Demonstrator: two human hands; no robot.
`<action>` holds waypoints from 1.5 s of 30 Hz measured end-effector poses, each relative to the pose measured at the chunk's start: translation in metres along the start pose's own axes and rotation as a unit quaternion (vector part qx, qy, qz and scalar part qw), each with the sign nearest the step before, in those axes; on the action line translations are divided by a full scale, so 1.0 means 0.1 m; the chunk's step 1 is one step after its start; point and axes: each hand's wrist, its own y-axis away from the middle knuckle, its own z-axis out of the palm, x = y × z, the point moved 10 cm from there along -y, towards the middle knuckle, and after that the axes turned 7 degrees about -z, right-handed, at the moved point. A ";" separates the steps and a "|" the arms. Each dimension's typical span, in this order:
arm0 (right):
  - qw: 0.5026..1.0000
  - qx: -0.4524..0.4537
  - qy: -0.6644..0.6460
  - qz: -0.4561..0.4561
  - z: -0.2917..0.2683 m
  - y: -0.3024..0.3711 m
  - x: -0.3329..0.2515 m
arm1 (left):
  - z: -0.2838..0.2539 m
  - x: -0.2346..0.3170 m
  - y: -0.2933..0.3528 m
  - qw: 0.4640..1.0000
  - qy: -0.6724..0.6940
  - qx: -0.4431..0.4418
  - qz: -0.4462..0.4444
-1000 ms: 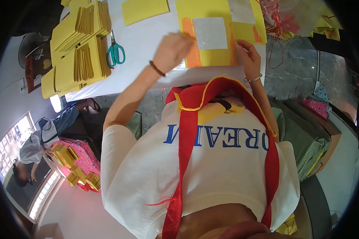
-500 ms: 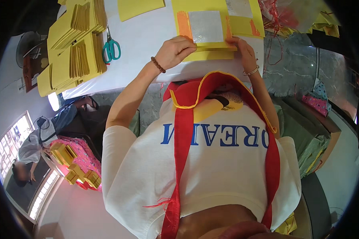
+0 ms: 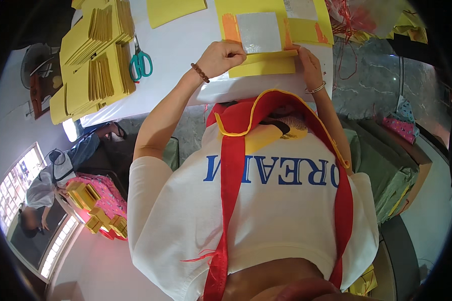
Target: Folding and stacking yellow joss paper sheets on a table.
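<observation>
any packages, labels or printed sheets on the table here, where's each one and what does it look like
Yellow sheet with silver square: top centre, orange strips beside the silver; left hand and right hand fold its near edge.
Yellow paper stacks: table's left end, bundled flat.
Plain yellow sheet: top edge, rectangular.
Pink patterned box: floor lower left, holding yellow bundles.

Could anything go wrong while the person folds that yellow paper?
Maybe. The yellow paper lies at the near edge of the white table, so it could slip off toward the lap. The left hand and right hand press only its ends, so the fold might come out crooked. The silver foil square sits right beside the fold and could get creased.
</observation>
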 end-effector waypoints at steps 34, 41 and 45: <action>0.900 -0.053 0.317 -0.296 0.18 0.12 -1.04 | 0.00 0.54 0.58 0.877 -0.383 0.128 0.260; 0.881 -0.217 0.307 -0.288 0.46 0.22 -0.82 | -0.07 0.42 0.64 0.957 -0.190 0.147 0.162; 0.986 -0.101 0.136 0.000 0.30 0.00 -0.42 | -0.19 0.03 0.35 0.979 -0.124 0.149 -0.066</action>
